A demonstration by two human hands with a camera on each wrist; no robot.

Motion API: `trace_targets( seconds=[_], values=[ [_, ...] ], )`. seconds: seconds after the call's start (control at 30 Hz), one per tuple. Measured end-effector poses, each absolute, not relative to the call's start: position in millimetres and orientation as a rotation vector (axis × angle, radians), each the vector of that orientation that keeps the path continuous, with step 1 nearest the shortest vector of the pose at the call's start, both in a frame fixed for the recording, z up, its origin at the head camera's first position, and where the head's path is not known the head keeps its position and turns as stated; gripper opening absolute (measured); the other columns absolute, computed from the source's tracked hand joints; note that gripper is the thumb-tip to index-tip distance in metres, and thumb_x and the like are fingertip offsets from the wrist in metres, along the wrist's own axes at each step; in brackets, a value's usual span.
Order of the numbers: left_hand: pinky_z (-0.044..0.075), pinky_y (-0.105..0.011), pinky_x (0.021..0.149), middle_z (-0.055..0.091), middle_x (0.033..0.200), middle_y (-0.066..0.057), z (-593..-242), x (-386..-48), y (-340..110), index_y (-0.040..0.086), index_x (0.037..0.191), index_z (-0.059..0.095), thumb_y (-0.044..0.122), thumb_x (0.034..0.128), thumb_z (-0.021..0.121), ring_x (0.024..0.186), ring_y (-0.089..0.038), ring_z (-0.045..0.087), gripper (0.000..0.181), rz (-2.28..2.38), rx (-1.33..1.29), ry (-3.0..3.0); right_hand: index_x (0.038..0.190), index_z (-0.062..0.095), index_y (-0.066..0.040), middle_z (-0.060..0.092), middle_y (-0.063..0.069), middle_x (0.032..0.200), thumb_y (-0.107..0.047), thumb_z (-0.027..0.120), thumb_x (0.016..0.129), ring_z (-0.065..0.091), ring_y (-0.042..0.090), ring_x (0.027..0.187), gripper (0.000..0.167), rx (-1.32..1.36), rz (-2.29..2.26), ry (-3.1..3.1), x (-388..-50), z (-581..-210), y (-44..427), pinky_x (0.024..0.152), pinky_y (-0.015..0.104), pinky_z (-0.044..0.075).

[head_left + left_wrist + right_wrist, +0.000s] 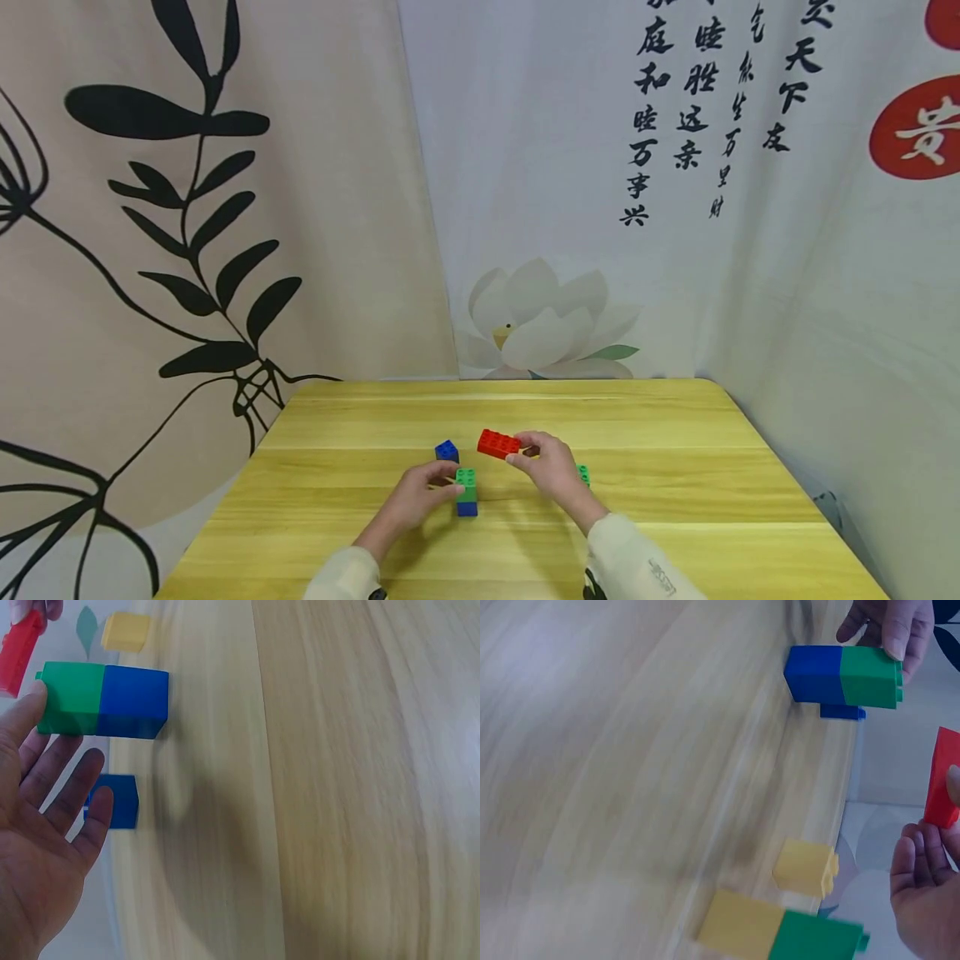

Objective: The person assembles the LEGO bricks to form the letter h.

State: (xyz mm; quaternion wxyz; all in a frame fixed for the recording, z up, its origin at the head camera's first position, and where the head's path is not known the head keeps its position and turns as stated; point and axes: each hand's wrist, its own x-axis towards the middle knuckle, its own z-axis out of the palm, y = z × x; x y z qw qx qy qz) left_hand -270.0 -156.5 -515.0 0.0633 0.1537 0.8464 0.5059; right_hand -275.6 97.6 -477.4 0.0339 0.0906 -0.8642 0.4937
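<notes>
My left hand (412, 500) pinches the green block (466, 481) between thumb and fingers; this block sits on a blue block (467, 508), forming an upright stack on the table. In the left wrist view, the thumb of the left hand (45, 825) lies by the studded end of the green block (71, 697). Raised to the right of the stack, my right hand (555, 472) grips a red block (498, 443) by its right end, apart from the green block. The right wrist view shows the red block (942, 776) in the right hand (930, 892).
Another blue block (447, 451) stands behind the left hand. A yellow block (805, 867) and a yellow block (742, 922) joined to a green one (816, 937) stand on the right side of the wooden table (360, 412). Printed curtains hang behind the table.
</notes>
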Motion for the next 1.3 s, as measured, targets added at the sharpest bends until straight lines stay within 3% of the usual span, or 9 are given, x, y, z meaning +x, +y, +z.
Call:
trace_targets(
  seconds=[0.93,1.3],
  values=[
    [0.053,-0.042,0.086,0.067,0.116,-0.003,-517,-280,-86,0.008,0.125,0.066,0.027,0.0941,0.070,0.104,-0.025,0.062,0.036,1.557,0.519,2.518,0.121,0.068,-0.003,0.065,0.003,0.097,-0.015,0.075,0.090,0.059,0.021,0.091,0.034,0.121,1.470,-2.668,-276,-465,179,0.071,0.029,0.054],
    [0.054,-0.040,0.085,0.067,0.116,-0.003,-524,-284,-64,0.006,0.126,0.064,0.027,0.0944,0.070,0.103,-0.023,0.062,0.039,1.582,0.559,2.495,0.122,0.067,-0.004,0.068,0.003,0.107,-0.017,0.075,0.090,0.060,0.021,0.096,0.036,0.114,1.449,-2.723,-275,-472,191,0.078,0.034,0.054]
  ],
)
